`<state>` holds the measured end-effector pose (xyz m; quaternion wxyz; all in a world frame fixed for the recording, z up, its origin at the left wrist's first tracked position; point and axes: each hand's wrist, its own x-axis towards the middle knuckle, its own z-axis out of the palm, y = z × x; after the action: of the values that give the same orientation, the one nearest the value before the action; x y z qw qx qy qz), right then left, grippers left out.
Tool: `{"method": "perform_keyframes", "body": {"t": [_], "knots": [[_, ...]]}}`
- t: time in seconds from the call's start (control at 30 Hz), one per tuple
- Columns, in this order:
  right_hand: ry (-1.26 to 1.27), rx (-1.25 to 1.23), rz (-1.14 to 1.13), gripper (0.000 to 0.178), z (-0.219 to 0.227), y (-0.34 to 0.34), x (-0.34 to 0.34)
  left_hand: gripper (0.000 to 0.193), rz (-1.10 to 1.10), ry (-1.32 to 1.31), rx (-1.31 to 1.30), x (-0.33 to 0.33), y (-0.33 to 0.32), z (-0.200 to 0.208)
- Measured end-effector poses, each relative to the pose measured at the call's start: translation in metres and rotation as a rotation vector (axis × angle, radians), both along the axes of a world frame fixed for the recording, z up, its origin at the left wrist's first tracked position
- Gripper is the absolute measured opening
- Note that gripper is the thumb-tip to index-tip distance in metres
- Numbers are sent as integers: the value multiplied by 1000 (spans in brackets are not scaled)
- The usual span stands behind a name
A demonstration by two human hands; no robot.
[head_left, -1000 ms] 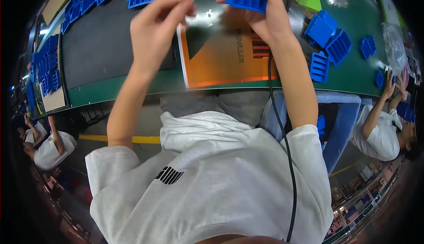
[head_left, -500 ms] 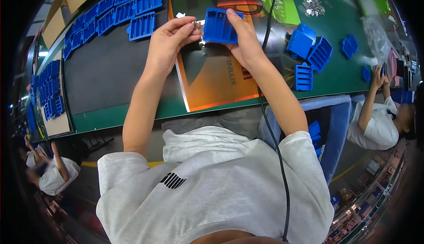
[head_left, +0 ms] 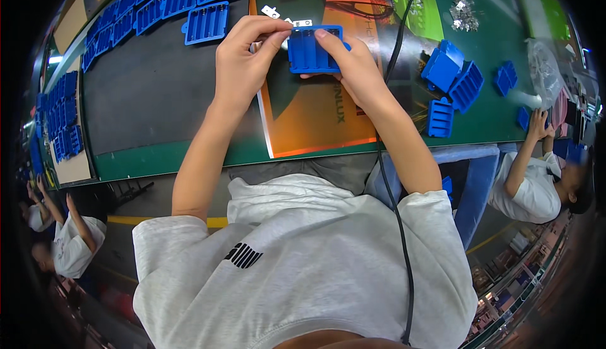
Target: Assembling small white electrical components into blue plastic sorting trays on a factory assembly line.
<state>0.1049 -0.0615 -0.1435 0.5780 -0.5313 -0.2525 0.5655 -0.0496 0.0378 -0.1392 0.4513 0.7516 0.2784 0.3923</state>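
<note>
My right hand (head_left: 360, 65) grips a blue plastic battery holder (head_left: 310, 55) with several long slots, thumb over its upper right edge and fingers behind. At the holder's upper left corner my left hand (head_left: 249, 52) is closed in a pinch. Whatever sits between those fingertips is too small or hidden to make out. Just beyond the holder's top edge lie small metal contact pieces (head_left: 304, 23), and another metal tab (head_left: 270, 12) rests a little to the left. Beneath both hands spreads a printed orange and dark sheet (head_left: 303, 131).
Rows of blue battery holders (head_left: 207, 23) cover the far left of a black mat (head_left: 158, 90). More blue holders (head_left: 467, 87) lie at right, below a heap of metal pieces (head_left: 464, 15). A black cable (head_left: 398, 46) crosses the bench. One co-worker (head_left: 533, 188) sits at right, others at left.
The left hand's pinched fingers have come up against the holder's upper left corner; they were apart from it before. The holder has shifted slightly downward in view, and the whole view has shifted a little.
</note>
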Motion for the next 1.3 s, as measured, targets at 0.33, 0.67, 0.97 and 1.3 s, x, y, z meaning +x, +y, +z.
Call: {"method": "perform_keyframes", "body": {"t": [0.33, 0.67, 0.97, 1.3], "knots": [[-16, 22, 26, 38, 0, -1, -4, 13, 23, 115, 37, 2, -8, 1], [-158, 116, -59, 41, 11, -6, -13, 27, 35, -145, -369, 10, -15, 6], [-562, 185, -125, 45, -6, -7, -19, 24, -152, -319, -982, -2, -15, 9], [-1028, 510, -156, 46, -8, -5, -21, 17, -337, -531, -1239, -5, -12, 1]]}}
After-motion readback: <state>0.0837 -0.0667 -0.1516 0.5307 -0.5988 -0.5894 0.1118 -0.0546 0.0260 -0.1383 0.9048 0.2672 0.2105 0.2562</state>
